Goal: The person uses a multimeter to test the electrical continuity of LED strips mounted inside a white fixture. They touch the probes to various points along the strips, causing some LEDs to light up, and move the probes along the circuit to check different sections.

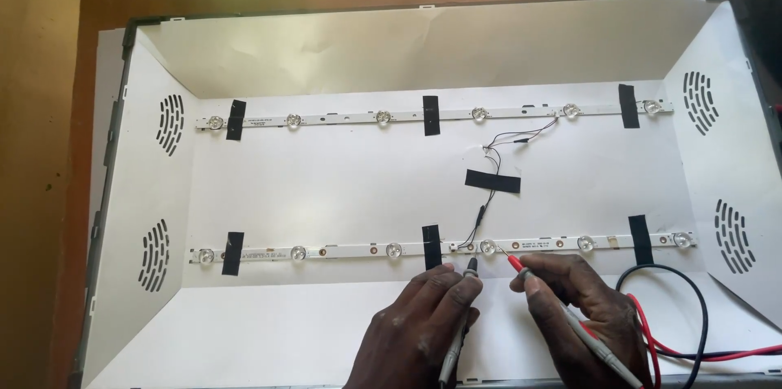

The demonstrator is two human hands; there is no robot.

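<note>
Both wrists run off the bottom edge, so the left hand (pixel 423 328) and right hand (pixel 582 307) show only in part. The red lead (pixel 692 352) and black lead (pixel 688 307) leave at the lower right, their far ends unseen. Print on the lower LED strip (pixel 342 251) is too small to read.

I see two grey test probes: black-tipped probe (pixel 466 295) upright, red-tipped probe (pixel 562 316) slanting right, both tips touching the lower white LED strip (pixel 342 250), either side of one lens
</note>
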